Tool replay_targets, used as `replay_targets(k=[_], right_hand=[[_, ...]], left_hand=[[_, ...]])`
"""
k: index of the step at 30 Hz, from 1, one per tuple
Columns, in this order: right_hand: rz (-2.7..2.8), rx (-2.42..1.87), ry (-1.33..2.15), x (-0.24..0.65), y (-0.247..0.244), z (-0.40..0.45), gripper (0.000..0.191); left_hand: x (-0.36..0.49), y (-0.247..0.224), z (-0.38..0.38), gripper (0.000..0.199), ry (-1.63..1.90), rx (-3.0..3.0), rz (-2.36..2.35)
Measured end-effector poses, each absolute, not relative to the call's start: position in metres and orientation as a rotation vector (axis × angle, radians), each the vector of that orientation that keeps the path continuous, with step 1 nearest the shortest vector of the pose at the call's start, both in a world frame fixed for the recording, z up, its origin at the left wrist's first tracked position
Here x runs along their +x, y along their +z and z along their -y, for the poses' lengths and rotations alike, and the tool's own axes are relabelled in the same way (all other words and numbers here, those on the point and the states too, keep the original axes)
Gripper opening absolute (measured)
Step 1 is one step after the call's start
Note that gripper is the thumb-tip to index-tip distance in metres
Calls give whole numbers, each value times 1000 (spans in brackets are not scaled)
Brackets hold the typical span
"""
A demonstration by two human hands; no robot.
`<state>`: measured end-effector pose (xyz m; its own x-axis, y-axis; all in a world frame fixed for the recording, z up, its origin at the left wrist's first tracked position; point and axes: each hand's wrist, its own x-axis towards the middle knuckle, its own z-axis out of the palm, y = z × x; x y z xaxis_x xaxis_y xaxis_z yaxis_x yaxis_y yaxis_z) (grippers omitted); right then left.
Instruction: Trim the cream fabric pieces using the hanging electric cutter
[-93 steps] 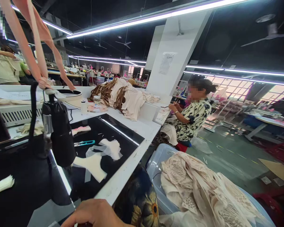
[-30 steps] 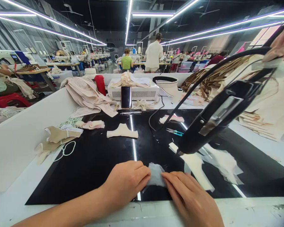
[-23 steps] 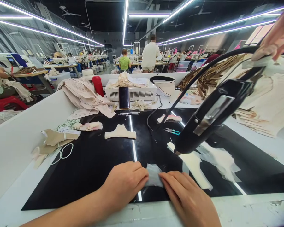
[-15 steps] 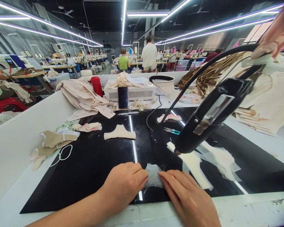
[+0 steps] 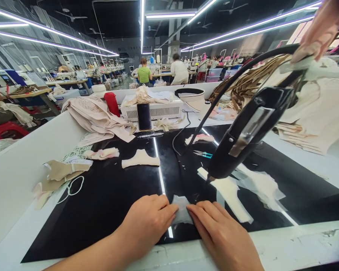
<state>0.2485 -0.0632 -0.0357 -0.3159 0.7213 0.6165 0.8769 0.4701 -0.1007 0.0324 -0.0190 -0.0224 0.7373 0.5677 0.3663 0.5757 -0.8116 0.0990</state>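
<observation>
Near the front of the black mat (image 5: 101, 210) lies a small translucent whitish fabric piece (image 5: 182, 210). My left hand (image 5: 151, 222) has its curled fingers closed on the left edge of this piece. At its right edge, the fingers of my right hand (image 5: 220, 229) are pressed together on it. A black handheld tool (image 5: 243, 139) with a cable hangs tilted above my right hand, its tip pointing down. Cream padded strips (image 5: 228, 195) and sheer pieces (image 5: 262, 184) lie to the right. Further back, a cream shaped pad (image 5: 140, 159) rests on the mat.
Teal snips (image 5: 203, 154), a pen (image 5: 150, 135) and a phone (image 5: 144, 116) are behind. Fabric stacks (image 5: 96, 116) stand at back left and right. A blurred hand (image 5: 322, 30) is at the top right, by the cable. People sit at machines beyond.
The whole view has shifted slightly. In the background, the person in white has gone from standing to a lower position. Both my hands remain at the translucent piece.
</observation>
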Motion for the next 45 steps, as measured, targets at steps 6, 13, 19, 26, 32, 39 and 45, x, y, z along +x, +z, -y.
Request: replay_targets(k=[6,13,19,26,32,39,45], right_hand=[[2110,-1348,-344,245,-37,65,44],[2103,-1297,-325,245,-34,65,43],[2104,-1283,-303,247,-37,64,43],[2103,-1272,-298,249,-40,66,40],[2108,-1269,-321,249,-36,69,36],[2133,-1250,-381,247,-31,70,35],[2137,-1285,-349,249,-35,71,33]], left_hand=[[32,-15,20,21,-655,-2877,845],[34,-17,16,22,-691,-2923,687],[42,-22,13,23,-636,-2971,641],[44,-26,15,23,-625,-2952,606],[43,-32,14,24,-649,-2920,580],[44,-28,15,21,-648,-2931,591],[43,-30,14,21,-613,-2937,580]])
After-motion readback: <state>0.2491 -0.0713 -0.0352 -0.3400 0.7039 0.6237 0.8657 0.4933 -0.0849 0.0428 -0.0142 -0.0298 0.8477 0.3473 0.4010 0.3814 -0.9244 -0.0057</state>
